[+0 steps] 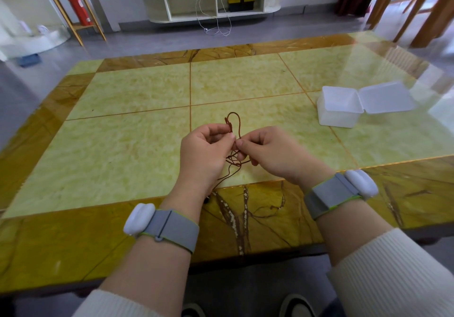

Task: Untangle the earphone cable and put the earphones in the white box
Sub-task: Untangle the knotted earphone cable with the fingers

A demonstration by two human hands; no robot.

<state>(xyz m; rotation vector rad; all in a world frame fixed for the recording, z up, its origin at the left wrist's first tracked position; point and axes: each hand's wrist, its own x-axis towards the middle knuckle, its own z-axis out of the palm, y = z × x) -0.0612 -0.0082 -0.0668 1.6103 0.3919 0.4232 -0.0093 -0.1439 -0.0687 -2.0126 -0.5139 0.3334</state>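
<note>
A thin reddish-brown earphone cable (236,120) is bunched in a tangle between my two hands, above the middle of the table. My left hand (204,152) pinches the tangle from the left. My right hand (267,149) pinches it from the right, fingertips almost touching the left ones. One loop stands up above the fingers, and loose strands hang below them toward the near table edge, where a small dark end piece (207,200) lies. The white box (337,109) stands open at the right of the table, its hinged lid (387,100) laid flat behind it.
The table (122,132) has a glossy yellow-green top with a brown border. Beyond its far edge are a low white shelf (211,2) with cables and a red fire extinguisher (77,5). Wooden chair legs (422,10) stand at the far right.
</note>
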